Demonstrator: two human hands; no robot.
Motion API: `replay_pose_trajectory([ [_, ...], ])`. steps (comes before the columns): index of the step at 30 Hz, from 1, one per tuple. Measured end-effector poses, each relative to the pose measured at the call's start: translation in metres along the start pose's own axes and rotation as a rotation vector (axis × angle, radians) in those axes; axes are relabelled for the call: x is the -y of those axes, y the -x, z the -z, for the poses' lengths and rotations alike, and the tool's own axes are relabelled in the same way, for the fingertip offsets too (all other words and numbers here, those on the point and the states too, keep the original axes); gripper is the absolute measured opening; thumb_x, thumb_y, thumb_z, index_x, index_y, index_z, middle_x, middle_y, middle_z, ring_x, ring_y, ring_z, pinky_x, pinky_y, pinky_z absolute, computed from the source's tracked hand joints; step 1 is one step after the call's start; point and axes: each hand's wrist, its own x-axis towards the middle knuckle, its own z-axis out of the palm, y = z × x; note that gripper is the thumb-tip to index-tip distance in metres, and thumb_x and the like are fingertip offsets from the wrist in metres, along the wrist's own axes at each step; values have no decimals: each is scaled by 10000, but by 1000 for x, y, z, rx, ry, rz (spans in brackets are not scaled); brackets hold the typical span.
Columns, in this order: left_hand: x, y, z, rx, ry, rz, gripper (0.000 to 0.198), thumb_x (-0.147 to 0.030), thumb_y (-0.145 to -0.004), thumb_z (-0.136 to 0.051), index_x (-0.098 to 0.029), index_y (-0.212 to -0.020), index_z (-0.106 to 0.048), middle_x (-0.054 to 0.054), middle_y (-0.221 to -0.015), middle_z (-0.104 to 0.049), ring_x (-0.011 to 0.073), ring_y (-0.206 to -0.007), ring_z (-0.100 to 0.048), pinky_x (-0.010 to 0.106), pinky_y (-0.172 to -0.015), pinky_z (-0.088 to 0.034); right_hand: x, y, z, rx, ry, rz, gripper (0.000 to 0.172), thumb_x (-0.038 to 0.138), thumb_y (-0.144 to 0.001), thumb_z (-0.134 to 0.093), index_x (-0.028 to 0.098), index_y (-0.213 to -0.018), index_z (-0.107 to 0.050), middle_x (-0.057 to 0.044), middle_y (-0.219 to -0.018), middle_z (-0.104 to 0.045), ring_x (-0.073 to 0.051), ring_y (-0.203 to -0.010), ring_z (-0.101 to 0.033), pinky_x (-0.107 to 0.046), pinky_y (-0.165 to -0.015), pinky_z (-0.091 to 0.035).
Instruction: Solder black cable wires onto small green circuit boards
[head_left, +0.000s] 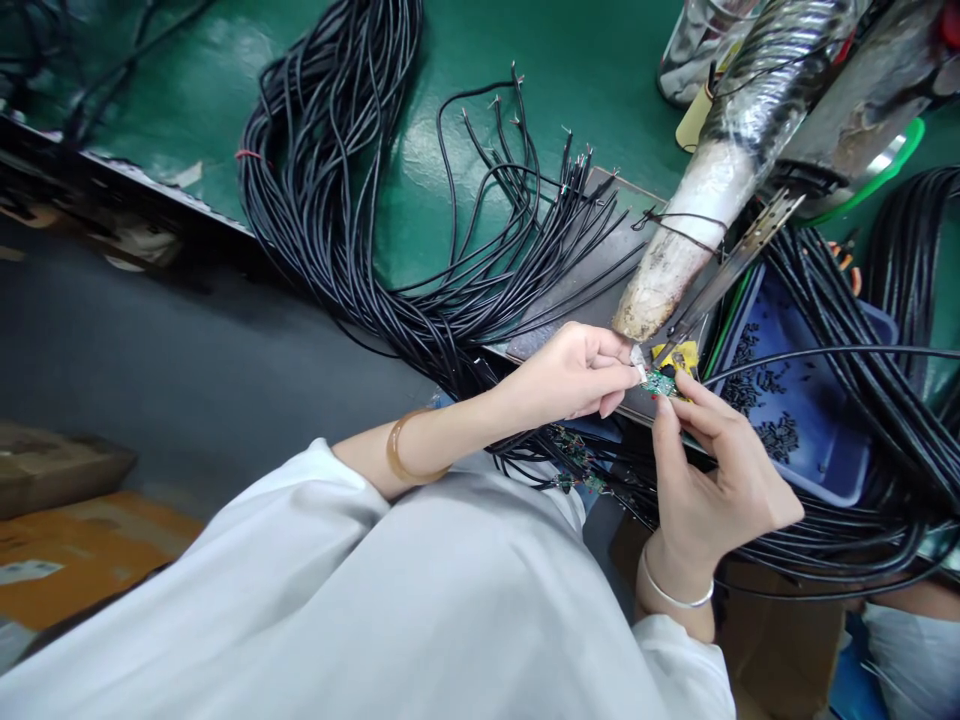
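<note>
Between the fingertips of my right hand (712, 470) is a small green circuit board (660, 383), pinched at its edge. My left hand (577, 375) is closed in a pinch at the board's left end. Something white (638, 362) shows at those fingertips; whether it is tape or a wire end I cannot tell. A thin metal tool with a perforated shaft (742, 250), like a soldering iron, points down at the board from above. Just behind lies a yellow piece (679, 358), partly covered. A black cable (832, 352) runs rightward from near the board.
A large bundle of black cables (322, 170) with stripped ends lies on the green table (465, 40). A taped duct hose (690, 220) hangs over the work spot. Right of it, a blue tray (825, 470) holds small black pieces. More boards on cables (577, 465) hang at the table edge.
</note>
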Motion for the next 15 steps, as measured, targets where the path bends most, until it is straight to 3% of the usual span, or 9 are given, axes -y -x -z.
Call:
replay_pose_trajectory([
  [5,6,-1,0,-15,-25,-17,296,-90,-901,-533,-145,-615,-480,-61,-448,-508,1,-367,-357,129,-394,-248,-4,5,-3,13,1,51,137,137,-848,-757,215,-946,-702,-2,-1021,-793,-162,-871,-775,-247,-724,-597],
  [9,8,-1,-1,-12,-20,-11,281,-81,-895,-527,-145,-625,-482,-73,-445,-498,-5,-366,-359,124,-405,-258,-2,4,-2,24,-25,-41,71,178,-881,-730,218,-938,-711,0,-997,-792,-145,-780,-766,-233,-640,-577],
  [11,10,-1,-1,-9,-24,8,282,-82,-894,-528,-144,-623,-485,-73,-446,-496,-6,-364,-360,125,-402,-254,1,3,5,-48,-115,-198,26,189,-883,-718,204,-904,-716,6,-874,-778,-127,-622,-722,-228,-527,-538],
  [13,11,-1,0,-9,-25,26,284,-95,-897,-530,-145,-621,-485,-70,-447,-499,-3,-357,-352,133,-392,-238,5,3,13,-202,-281,-335,31,197,-852,-728,187,-871,-705,37,-690,-690,-100,-449,-607,-224,-393,-446],
  [15,13,-1,1,1,-12,33,276,-114,-900,-535,-149,-631,-487,-65,-454,-511,3,-348,-344,144,-380,-223,8,4,21,-285,-466,-390,101,204,-826,-732,183,-908,-677,70,-591,-594,-93,-377,-525,-216,-322,-353],
])
